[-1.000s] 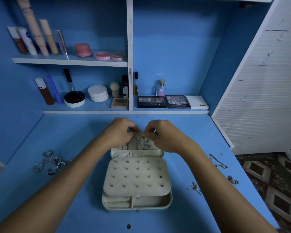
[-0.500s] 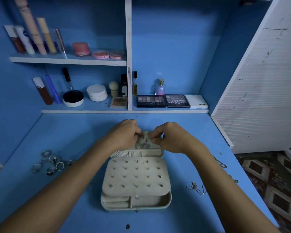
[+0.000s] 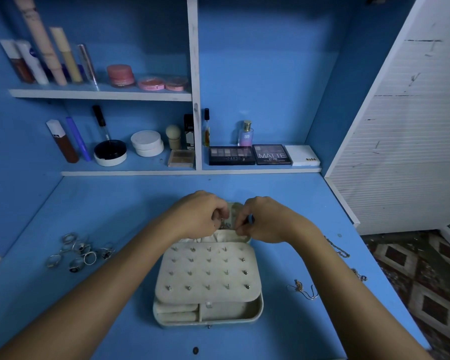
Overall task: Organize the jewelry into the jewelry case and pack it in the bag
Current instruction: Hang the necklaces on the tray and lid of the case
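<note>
1. Your left hand [image 3: 202,216] and right hand [image 3: 266,220] are over the raised lid [image 3: 233,211] of the case [image 3: 208,281]. They are closer together now than one second ago, so less of the lid shows between them.
2. The fingers of both hands are curled and pinch small jewelry [image 3: 225,224] at the lid pocket. What each one pinches exactly I cannot tell.
3. The case stays at the same place on the desk [image 3: 115,209], open, with the stud panel [image 3: 208,271] lying over the tray.
4. The rings [image 3: 79,252] lie well apart on your left, not moved.
5. A small piece [image 3: 303,289] lies near your right forearm, and a chain [image 3: 338,249] lies beyond this arm; your arm covers more of the chain than before.
</note>
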`<control>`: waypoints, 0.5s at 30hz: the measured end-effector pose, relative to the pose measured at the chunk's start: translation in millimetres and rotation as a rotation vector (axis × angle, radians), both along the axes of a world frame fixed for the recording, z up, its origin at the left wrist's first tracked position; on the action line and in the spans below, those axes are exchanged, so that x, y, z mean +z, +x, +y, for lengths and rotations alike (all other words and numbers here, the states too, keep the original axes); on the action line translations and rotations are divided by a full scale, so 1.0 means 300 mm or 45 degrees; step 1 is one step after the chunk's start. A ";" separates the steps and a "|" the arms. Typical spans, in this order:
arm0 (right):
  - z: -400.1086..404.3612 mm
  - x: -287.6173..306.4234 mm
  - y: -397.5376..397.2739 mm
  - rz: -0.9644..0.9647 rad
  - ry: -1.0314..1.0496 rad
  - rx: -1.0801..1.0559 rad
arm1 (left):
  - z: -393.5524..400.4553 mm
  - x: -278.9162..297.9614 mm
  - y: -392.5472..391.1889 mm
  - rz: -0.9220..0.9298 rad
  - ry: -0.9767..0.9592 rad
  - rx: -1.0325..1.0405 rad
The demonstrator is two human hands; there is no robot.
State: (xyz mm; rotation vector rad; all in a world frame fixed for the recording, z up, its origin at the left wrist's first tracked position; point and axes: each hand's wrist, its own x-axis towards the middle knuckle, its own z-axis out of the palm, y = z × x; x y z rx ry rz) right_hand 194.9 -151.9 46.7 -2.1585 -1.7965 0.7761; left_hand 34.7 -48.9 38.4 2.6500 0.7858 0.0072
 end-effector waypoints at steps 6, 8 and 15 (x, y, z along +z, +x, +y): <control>-0.011 -0.007 0.007 0.017 0.050 0.009 | -0.021 0.004 0.001 0.075 -0.170 0.021; -0.012 -0.011 0.010 0.019 0.060 0.019 | -0.032 0.013 0.005 0.103 -0.187 0.046; -0.011 -0.018 0.013 0.049 0.062 0.012 | -0.055 0.038 0.016 0.194 -0.260 0.104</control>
